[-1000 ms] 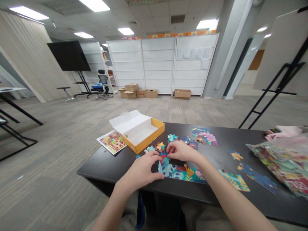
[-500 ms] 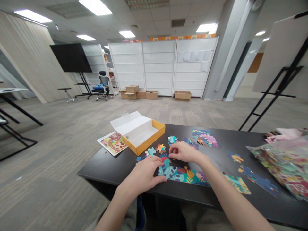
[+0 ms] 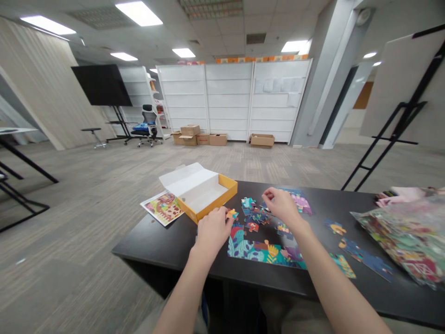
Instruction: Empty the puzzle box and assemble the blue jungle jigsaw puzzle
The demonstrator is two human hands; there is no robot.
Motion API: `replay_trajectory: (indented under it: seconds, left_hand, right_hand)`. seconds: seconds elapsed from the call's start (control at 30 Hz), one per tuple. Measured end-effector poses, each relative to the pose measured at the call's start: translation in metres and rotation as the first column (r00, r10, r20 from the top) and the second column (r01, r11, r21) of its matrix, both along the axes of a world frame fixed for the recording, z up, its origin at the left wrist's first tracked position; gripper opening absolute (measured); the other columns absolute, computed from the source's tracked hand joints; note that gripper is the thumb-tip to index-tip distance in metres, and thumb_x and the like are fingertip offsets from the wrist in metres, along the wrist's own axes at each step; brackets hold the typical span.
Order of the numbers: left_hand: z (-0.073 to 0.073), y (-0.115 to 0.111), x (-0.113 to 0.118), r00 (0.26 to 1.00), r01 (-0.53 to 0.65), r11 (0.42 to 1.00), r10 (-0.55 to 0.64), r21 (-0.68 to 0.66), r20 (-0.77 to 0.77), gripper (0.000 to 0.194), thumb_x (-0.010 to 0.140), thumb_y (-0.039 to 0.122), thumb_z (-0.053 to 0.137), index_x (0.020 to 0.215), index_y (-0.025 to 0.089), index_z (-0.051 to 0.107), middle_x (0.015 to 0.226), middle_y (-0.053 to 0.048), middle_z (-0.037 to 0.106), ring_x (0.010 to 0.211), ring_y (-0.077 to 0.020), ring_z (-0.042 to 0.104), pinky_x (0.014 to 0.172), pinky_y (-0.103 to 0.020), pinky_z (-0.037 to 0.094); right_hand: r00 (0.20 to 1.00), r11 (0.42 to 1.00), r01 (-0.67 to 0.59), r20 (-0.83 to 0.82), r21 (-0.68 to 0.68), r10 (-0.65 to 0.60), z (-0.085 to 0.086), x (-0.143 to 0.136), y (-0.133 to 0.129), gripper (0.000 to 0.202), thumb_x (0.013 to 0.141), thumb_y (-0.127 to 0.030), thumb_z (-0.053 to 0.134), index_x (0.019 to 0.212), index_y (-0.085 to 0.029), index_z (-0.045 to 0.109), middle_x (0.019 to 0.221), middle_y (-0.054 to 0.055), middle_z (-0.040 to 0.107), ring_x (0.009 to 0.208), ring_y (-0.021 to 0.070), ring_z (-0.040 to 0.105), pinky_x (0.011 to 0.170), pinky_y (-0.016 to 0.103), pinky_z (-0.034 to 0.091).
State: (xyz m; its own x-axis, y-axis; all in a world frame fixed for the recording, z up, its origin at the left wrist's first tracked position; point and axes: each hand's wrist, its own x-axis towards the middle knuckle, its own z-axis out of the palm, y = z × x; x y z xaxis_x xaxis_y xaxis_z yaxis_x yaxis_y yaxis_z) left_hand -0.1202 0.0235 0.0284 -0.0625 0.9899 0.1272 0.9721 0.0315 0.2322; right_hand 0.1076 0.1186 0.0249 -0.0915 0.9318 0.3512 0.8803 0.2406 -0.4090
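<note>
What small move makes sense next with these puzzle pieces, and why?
Perhaps the right hand should try the red loose piece against the joined strip: that piece lies just beyond the strip's uneven upper edge. Whether it fits, I can't tell.

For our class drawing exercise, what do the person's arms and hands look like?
The left hand and right hand show no gloves, rings or wristwear. The left forearm and right forearm are bare, tapering, without visible sleeves, cables or markings.

Hands (image 3: 212,228) (image 3: 285,207), forearms (image 3: 318,264) bare; greyish-khaki trousers (image 3: 295,313).
</note>
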Motion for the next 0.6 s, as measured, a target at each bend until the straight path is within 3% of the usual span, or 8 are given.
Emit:
replay_trajectory:
  seconds: [0.17,0.33,0.47,0.6]
  left_hand:
    - [-0.001,0.012,0.017,0.999,-0.05,0.996,0.048,-0.07,-0.026,0.03,0.09,0.04,0.064,0.112,0.021,0.062,0.103,-0.011,0.072,0.098,-0.0316,0.071,0.081,-0.04,0.052]
    - [-0.006,0.016,0.013,0.997,-0.04,0.999,0.041,-0.005,0.068,0.041,0.087,0.031,0.067,0.124,0.021,0.054,0.111,-0.011,0.07,0.101,-0.0295,0.069,0.082,-0.038,0.052]
    - [-0.019,0.024,0.001,0.966,0.026,0.997,-0.045,0.078,0.255,0.032,0.087,0.018,0.062,0.119,0.021,0.059,0.105,-0.007,0.069,0.098,-0.022,0.068,0.086,-0.033,0.052]
    - [-0.029,0.031,-0.007,0.821,0.11,0.979,-0.185,0.169,0.54,0.022,0.084,0.011,0.059,0.103,0.019,0.067,0.083,-0.001,0.067,0.075,-0.0151,0.068,0.076,-0.027,0.054]
  right_hand:
    - [0.998,0.997,-0.055,0.019,-0.046,0.056,-0.001,0.0,-0.003,0.015,0.09,-0.03,0.058,0.09,-0.023,0.071,0.087,0.003,0.078,0.083,0.0197,0.071,0.068,0.026,0.044]
    - [0.992,0.99,-0.116,0.04,-0.079,0.119,0.001,0.0,-0.006,0.016,0.089,-0.032,0.058,0.088,-0.023,0.072,0.085,0.003,0.077,0.08,0.0197,0.07,0.064,0.026,0.041]
    - [0.964,0.961,-0.266,-0.053,-0.077,0.262,-0.002,-0.002,-0.005,0.017,0.089,-0.032,0.06,0.088,-0.02,0.072,0.085,0.005,0.076,0.076,0.018,0.067,0.066,0.027,0.043]
    - [0.871,0.879,-0.465,-0.235,-0.111,0.431,-0.004,-0.009,-0.009,0.021,0.087,-0.036,0.064,0.099,-0.019,0.07,0.092,0.005,0.076,0.073,0.016,0.065,0.068,0.028,0.048]
